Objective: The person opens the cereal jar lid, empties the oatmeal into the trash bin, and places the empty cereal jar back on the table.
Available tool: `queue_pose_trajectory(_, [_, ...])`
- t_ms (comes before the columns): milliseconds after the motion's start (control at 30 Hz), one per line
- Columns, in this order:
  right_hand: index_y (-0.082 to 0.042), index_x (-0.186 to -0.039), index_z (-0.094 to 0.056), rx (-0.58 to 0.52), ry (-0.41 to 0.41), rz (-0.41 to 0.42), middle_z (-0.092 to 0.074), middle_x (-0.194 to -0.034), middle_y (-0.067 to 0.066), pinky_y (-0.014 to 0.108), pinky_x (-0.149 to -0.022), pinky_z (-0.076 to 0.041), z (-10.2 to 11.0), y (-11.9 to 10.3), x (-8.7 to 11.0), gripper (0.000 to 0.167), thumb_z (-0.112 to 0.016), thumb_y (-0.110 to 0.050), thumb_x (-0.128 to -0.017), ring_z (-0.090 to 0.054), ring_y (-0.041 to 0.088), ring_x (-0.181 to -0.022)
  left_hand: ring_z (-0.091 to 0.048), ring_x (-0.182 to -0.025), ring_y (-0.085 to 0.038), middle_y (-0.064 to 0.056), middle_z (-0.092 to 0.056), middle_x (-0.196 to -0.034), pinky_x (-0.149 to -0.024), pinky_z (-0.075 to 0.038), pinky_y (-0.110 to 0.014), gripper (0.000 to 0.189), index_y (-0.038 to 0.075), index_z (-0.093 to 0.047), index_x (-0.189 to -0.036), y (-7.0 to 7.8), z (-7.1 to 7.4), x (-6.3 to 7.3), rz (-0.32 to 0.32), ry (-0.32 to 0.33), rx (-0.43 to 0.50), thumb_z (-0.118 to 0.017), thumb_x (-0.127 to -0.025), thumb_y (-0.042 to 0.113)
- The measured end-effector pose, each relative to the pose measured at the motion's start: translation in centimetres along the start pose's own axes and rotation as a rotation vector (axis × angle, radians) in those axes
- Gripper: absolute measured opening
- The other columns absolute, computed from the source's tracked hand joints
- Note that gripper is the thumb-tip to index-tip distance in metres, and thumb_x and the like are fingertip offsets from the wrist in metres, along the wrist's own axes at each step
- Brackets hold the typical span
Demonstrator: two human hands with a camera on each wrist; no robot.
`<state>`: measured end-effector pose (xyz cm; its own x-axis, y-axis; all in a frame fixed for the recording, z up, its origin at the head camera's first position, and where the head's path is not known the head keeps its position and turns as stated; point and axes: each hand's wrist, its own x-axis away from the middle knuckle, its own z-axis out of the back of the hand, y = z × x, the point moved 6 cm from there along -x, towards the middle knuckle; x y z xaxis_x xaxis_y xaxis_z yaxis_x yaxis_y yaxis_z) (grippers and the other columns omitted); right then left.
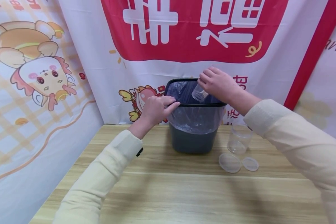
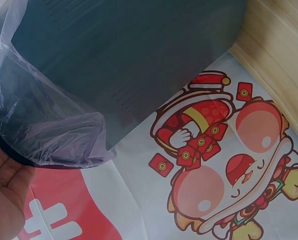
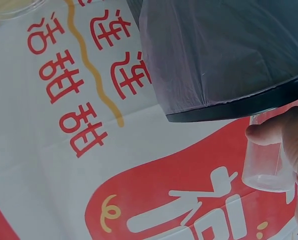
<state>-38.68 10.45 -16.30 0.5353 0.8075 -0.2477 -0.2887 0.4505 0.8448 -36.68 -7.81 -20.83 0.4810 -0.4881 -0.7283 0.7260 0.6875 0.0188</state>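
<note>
A dark grey trash bin (image 1: pixel 193 141), lined with a clear plastic bag (image 1: pixel 197 119), stands against the back banner. My left hand (image 1: pixel 158 109) grips the left front of its black rim; the left wrist view shows the fingers (image 2: pixel 10 172) at that rim. Over the bin's right side, my right hand (image 1: pixel 219 84) holds a small clear plastic jar (image 1: pixel 199 93), tilted with its mouth down into the bin. Something pale shows inside the jar, too small to tell. In the right wrist view the jar's base (image 3: pixel 269 182) sticks out above the rim beside my thumb.
To the right of the bin, a larger clear jar (image 1: pixel 239 140) stands on the wooden table (image 1: pixel 184 193), partly behind my right forearm. Two round translucent lids, a larger lid (image 1: pixel 229 163) and a smaller lid (image 1: pixel 250 164), lie in front of it. A printed banner (image 1: pixel 187 67) hangs behind.
</note>
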Motion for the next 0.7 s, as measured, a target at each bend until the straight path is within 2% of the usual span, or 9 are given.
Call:
queue_pose_trajectory(300, [-0.002, -0.132, -0.056, 0.075, -0.005, 0.057, -0.055, -0.127, 0.021, 0.044, -0.108, -0.035, 0.0, -0.7, -0.2, 0.068, -0.085, -0.006, -0.07, -0.049, 0.037, -0.116, -0.07, -0.089, -0.021, -0.007, -0.072, -0.104, -0.074, -0.055, -0.027, 0.03, 0.008, -0.075, -0.108, 0.0, 0.0, -0.1, -0.015, 0.001, 0.002, -0.067, -0.093, 0.032])
queue_pose_trajectory(500, [-0.003, -0.128, -0.059, 0.136, 0.049, 0.129, -0.056, -0.123, 0.022, 0.043, -0.107, -0.037, 0.1, -1.3, -0.3, 0.064, -0.085, -0.009, -0.07, -0.051, 0.036, -0.113, -0.07, -0.083, -0.02, -0.007, -0.073, -0.103, -0.068, -0.054, -0.025, 0.029, 0.008, -0.076, -0.107, 0.0, 0.0, -0.2, -0.017, -0.001, -0.007, -0.066, -0.093, 0.032])
queue_pose_trajectory(700, [-0.003, -0.129, -0.058, 0.205, 0.086, 0.209, -0.055, -0.124, 0.021, 0.042, -0.108, -0.036, 0.3, -1.9, -0.4, 0.068, -0.087, -0.01, -0.067, -0.051, 0.036, -0.116, -0.07, -0.086, -0.021, -0.007, -0.072, -0.106, -0.071, -0.055, -0.025, 0.03, 0.009, -0.075, -0.109, -0.1, -0.1, -0.1, -0.003, -0.016, -0.006, -0.066, -0.093, 0.033])
